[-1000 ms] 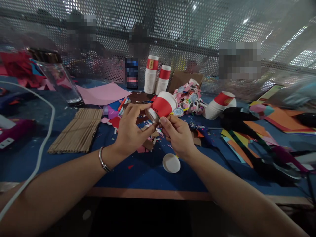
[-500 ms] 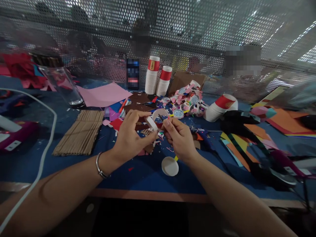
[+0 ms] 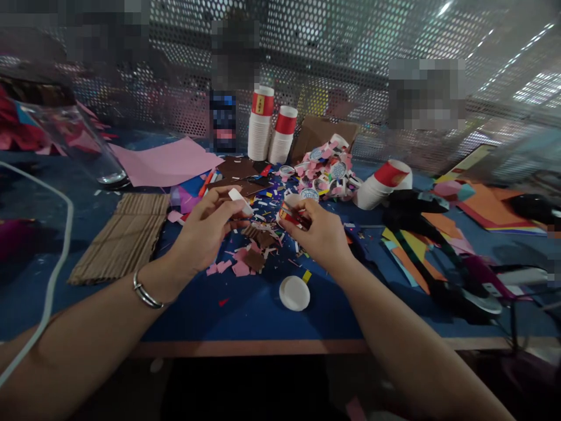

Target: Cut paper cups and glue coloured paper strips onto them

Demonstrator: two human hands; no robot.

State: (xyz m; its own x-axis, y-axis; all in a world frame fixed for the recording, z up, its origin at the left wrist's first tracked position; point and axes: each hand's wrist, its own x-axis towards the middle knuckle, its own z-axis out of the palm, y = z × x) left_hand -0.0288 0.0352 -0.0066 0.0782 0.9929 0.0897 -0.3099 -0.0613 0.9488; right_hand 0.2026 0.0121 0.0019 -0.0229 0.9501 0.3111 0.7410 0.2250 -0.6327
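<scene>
Over the blue worktop [image 3: 193, 323], inward from its near edge, the right hand [image 3: 322, 237] curls its fingers around a red-and-white paper cup piece [image 3: 284, 214] and a dark narrow tool [image 3: 300, 218]; the left hand [image 3: 199, 231], fingers slightly parted, pinches a small white paper piece [image 3: 239, 200]. Both forearms [image 3: 394, 310] reach forward, converging.

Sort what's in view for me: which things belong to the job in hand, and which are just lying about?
In the job:
white piece, held in the left hand
cup piece, held in the right hand
probably the upright cup stacks

Lying about, it seems:
bottle
phone
pink sheet
ridged cardboard
</scene>
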